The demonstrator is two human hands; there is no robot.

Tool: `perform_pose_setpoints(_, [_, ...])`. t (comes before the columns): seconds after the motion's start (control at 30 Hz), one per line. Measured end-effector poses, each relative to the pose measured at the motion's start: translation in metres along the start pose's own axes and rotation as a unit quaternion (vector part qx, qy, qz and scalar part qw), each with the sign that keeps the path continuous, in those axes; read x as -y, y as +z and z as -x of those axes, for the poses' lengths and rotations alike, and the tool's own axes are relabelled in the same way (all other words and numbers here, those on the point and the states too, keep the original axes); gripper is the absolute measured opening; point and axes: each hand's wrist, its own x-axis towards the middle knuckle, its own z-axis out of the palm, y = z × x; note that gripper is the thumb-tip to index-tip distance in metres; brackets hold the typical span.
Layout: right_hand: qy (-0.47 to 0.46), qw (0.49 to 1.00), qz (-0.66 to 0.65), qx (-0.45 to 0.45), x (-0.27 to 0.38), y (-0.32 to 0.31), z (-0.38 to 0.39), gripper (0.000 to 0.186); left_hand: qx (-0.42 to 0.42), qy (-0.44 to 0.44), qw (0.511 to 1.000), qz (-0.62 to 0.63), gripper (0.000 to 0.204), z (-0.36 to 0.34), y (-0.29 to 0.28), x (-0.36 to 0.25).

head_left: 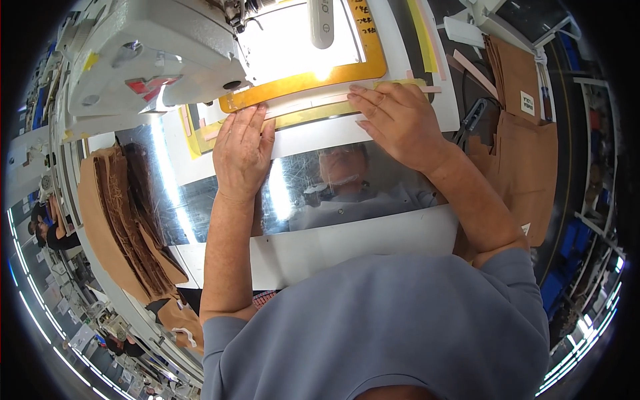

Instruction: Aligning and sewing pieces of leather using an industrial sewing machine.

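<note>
Workshop floor curves away on both sides of you, with a shiny metal plate [177, 213] across the bench and a white sewing machine [153, 63] at upper left. Your left hand [241, 150] is palm down, forearm nearly straight up, fingers stretched out and close together — fingertips at the near-left edge of the orange-yellow frame [320, 79]. Your right hand [403, 123] comes in slanted from the right, fingers loosely extended toward the left, thumb apart, fingertips by the frame's near edge. Neither one's clenched; both look relaxed and flattened, not gripping anything. That frame lies just beyond your fingers, with a pale yellow strip [310, 116] along its near side, over a white sheet [320, 137].

Markings-wise: dark handwriting [363, 20] on the frame's right side, a red emblem [153, 87] on the machine, and a white printed label [527, 103] on the brown pieces [523, 167] at right.
</note>
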Motion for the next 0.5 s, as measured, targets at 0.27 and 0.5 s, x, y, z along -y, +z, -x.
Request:
perform_pose_setpoints(0.27, [0.072,0.994,0.041,0.066,-0.003,-0.005,0.008,0.055,0.139,-0.014,0.989,0.051,0.103,0.007,-0.002,-0.003])
perform_pose_setpoints(0.5, [0.075,0.992,0.043,0.09,-0.007,0.003,0.011,0.067,0.165,-0.03,0.985,0.029,0.117,0.005,-0.004,-0.006])
